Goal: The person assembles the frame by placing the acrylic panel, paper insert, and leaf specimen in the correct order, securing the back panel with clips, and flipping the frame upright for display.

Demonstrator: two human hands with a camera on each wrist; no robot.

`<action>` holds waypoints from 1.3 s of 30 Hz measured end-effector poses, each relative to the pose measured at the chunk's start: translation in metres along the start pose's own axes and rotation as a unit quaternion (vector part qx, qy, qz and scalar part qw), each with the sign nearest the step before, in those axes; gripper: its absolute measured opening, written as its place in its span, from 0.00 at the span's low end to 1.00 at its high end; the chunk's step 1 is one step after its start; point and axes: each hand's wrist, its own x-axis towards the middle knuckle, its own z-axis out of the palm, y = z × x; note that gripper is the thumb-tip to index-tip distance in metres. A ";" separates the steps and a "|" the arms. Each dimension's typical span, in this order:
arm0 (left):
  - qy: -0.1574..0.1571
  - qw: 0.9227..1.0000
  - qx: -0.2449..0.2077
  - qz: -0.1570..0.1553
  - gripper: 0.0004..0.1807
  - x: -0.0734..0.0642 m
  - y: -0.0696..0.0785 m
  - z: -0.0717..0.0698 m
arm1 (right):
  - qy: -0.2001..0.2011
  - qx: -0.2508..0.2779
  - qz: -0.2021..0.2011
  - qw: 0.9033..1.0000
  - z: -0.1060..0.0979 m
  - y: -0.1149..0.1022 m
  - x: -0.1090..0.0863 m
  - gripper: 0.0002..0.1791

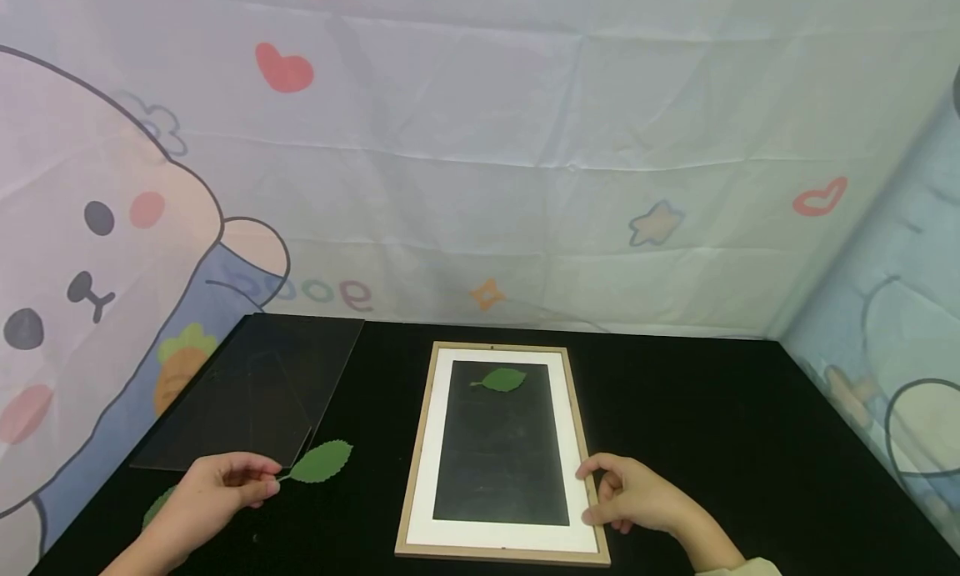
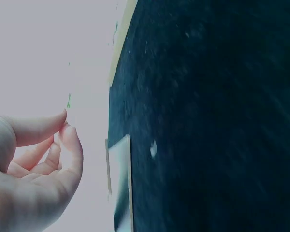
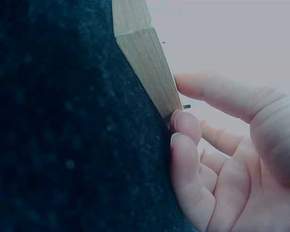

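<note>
My left hand (image 1: 213,497) pinches a green leaf (image 1: 322,462) by its thin stem, the blade pointing right above the black table. Only a faint green trace of it shows in the left wrist view. A light wooden picture frame (image 1: 502,556) with a white mat and dark centre lies flat at the middle. Near the top of its dark centre rests a second green leaf (image 1: 503,380). My right hand (image 1: 633,494) holds the frame's lower right side; in the right wrist view, thumb and curled fingers meet its wooden edge (image 3: 147,63). Another leaf (image 1: 157,507) is partly hidden behind my left hand.
Clear flat sheets (image 1: 240,393) lie on the far left of the black table (image 1: 690,409). A printed cloth (image 1: 465,201) with hearts, stars and a cartoon animal hangs behind the table, and another printed cloth (image 1: 911,309) hangs at the right.
</note>
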 end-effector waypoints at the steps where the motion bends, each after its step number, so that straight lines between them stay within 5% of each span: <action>1: -0.001 1.000 -0.001 0.011 0.14 0.002 0.003 0.002 | 0.000 0.000 0.000 1.000 0.000 0.000 0.000 0.26; 22: 0.010 0.989 0.020 0.144 0.07 0.048 0.053 0.059 | -0.003 -0.005 -0.001 1.000 0.000 -0.004 -0.002 0.26; 39: 0.026 0.983 0.038 0.176 0.03 0.086 0.094 0.106 | -0.007 0.003 -0.007 1.000 -0.001 0.000 0.000 0.26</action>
